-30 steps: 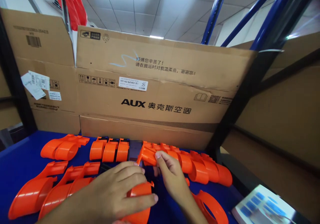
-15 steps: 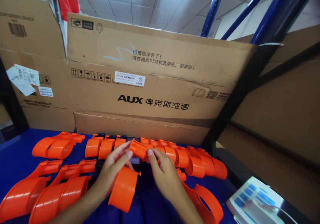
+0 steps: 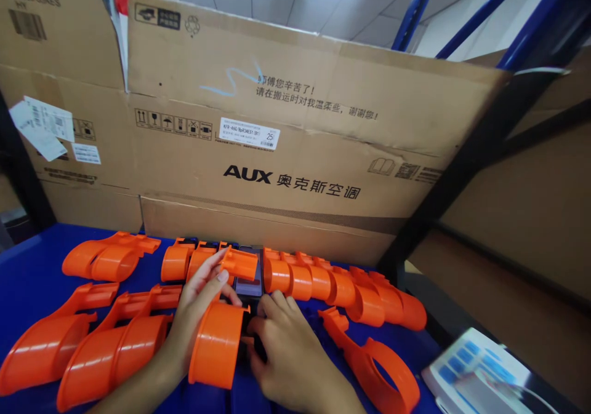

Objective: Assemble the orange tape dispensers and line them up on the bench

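My left hand (image 3: 203,303) grips an orange plastic part that has a wide curved band (image 3: 217,346) at the bottom and a ribbed block end (image 3: 240,262) on top. The thumb presses near the block end. Just right of the band, my right hand (image 3: 290,346) is closed with its fingers curled down. Something dark shows between thumb and fingers, but I cannot make out what it is. Behind the hands lies a dark device with a grey screen (image 3: 249,286). A loose orange part (image 3: 369,358) lies right of my right hand.
Orange parts stand in a row (image 3: 323,285) at the back right, and more (image 3: 115,352) lie at the left on the blue surface (image 3: 28,266). A cardboard wall (image 3: 184,174) closes the back. A white device with blue keys (image 3: 475,365) sits at the lower right.
My right hand has left the block end and moved down beside the band, closing its fingers. The held part has shifted slightly left in my left hand. The view has tilted down a little.
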The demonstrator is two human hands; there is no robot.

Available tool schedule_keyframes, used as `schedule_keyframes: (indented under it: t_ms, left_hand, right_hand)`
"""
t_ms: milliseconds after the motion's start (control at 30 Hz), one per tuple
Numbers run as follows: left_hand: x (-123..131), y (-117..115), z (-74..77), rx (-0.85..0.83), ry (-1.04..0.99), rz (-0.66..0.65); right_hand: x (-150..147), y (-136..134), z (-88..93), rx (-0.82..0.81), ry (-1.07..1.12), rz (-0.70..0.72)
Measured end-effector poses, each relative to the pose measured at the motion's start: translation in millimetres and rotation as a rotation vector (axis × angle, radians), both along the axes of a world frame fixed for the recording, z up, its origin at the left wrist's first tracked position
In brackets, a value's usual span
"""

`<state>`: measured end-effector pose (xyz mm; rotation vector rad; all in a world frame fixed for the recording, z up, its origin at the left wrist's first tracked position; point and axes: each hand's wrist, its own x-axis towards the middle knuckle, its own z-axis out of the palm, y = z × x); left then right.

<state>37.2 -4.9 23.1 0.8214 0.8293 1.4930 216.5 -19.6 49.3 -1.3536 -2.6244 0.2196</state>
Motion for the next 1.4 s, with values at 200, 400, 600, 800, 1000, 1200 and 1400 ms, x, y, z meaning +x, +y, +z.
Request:
schedule_keyframes:
  t_ms: [200,400,600,800,1000,1200,1400]
  left_hand:
    - [-1,0,1.9,-0.015,0.025,-0.005]
    - [-1,3,3.4,0.008,0.026,0.007]
    - [-1,1,4.7,0.019,0.023,-0.003]
    - [-2,1,4.1,0.057,0.075,-0.011]
    - [-2,1,2.3,0.061,0.087,-0.024]
    - [-1,1,-2.5,0.073,0.109,-0.027]
    - [0,2,-3.5,0.102,0.135,-0.002]
  right_hand:
    - [-1,6,-6.5,0.009,-0.015,-0.039]
    - [3,6,-5.3,0.018,-0.017,-0.031]
    - [1,7,-6.2,-0.013,0.0,-0.052]
    - [2,8,-6.2,-0.003,0.074,-0.106]
    - [12,12,-1.2,-0.054,0.277,-0.153]
    - [19,19,-5.9,-0.14,0.44,-0.105]
    - [20,23,-10.1,-0.088,0.453,-0.107]
